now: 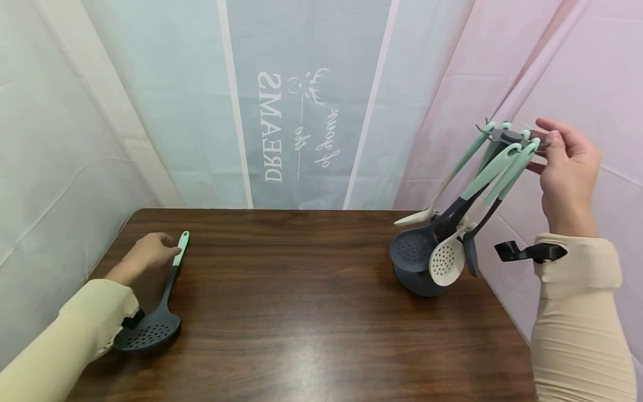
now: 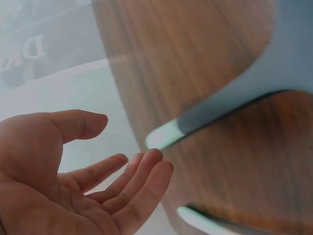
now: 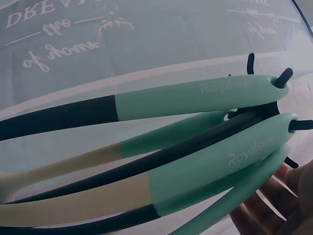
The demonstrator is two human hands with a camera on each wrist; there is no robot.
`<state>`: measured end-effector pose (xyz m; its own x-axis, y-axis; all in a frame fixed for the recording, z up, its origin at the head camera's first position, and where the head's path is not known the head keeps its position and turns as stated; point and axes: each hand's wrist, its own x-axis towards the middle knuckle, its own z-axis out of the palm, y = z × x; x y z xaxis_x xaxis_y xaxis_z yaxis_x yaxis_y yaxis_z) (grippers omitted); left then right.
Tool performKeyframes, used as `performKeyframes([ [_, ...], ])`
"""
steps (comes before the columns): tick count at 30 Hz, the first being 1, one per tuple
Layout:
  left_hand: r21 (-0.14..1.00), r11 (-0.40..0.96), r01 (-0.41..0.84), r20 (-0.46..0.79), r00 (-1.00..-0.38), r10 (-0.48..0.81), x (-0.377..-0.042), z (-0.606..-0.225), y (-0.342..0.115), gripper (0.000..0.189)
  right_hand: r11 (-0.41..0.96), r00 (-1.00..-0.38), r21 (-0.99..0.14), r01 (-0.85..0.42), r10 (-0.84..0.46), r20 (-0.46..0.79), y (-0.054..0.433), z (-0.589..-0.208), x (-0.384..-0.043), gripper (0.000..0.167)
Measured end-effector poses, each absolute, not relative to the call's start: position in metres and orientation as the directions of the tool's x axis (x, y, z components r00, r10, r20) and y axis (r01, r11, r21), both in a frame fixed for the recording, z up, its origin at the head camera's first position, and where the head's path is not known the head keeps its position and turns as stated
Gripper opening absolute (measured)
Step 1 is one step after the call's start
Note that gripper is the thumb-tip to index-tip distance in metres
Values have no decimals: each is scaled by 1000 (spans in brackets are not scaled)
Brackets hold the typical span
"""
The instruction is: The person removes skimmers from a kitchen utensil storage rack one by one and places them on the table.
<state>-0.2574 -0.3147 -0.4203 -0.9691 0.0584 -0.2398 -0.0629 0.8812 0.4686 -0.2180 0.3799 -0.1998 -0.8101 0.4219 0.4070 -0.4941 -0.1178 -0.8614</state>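
A dark grey skimmer (image 1: pixel 150 329) with a mint handle lies on the table at the left. My left hand (image 1: pixel 150 254) hovers at its handle; in the left wrist view the fingers are spread apart from the handle (image 2: pixel 164 134). A second mint-handled utensil (image 2: pixel 195 220) lies beside it, its cream head mostly hidden by my sleeve in the head view. On the right, a utensil rack (image 1: pixel 512 137) carries several hanging mint-handled utensils, including a dark skimmer (image 1: pixel 414 249) and a cream slotted spoon (image 1: pixel 447 262). My right hand (image 1: pixel 572 167) pinches the rack's right hook with thumb and fingers.
The rack's round dark base (image 1: pixel 419 285) stands on the brown wooden table (image 1: pixel 301 290) near its right edge. Behind the table hangs a curtain (image 1: pixel 306 139) with reversed lettering. Pale cloth borders both sides.
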Motion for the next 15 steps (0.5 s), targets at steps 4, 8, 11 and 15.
performKeyframes([
  [4, 482, 875, -47, -214, -975, 66, -255, -405, -311, 65, -139, -831, -861, -489, 374, 411, 383, -200, -221, 24],
  [8, 507, 862, -9, -157, -984, 82, -255, -384, -306, 67, -140, -845, -872, -469, 358, 397, 384, -202, -225, 25],
  [11, 524, 852, 21, -123, -987, 100, -253, -369, -302, 68, -146, -855, -882, -448, 359, 375, 385, -202, -226, 26],
  [15, 537, 843, 38, -105, -988, 112, -248, -355, -296, 68, -154, -867, -889, -431, 342, 362, 385, -204, -229, 25],
])
